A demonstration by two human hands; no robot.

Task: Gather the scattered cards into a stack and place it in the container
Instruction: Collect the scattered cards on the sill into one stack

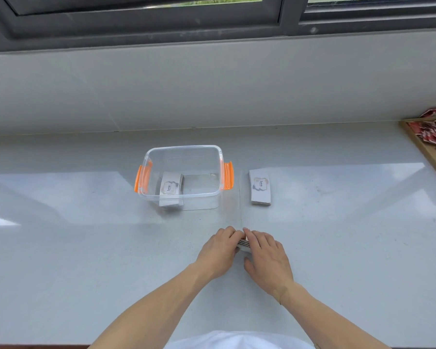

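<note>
Grey counter (337, 248). Clear container (184, 153), orange latches, long axis left-right; inside at its left, card stack (171, 188), long axis running away from the person. Second stack (260, 187) just right of container, same heading. Left hand (220, 250) and right hand (268, 258), palms down, fingers curled together squeezing a small card bundle (244, 244) on the counter; orientation mostly hidden.

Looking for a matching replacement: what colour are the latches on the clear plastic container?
Orange latches on the clear plastic container, shown best in the head view.
</note>
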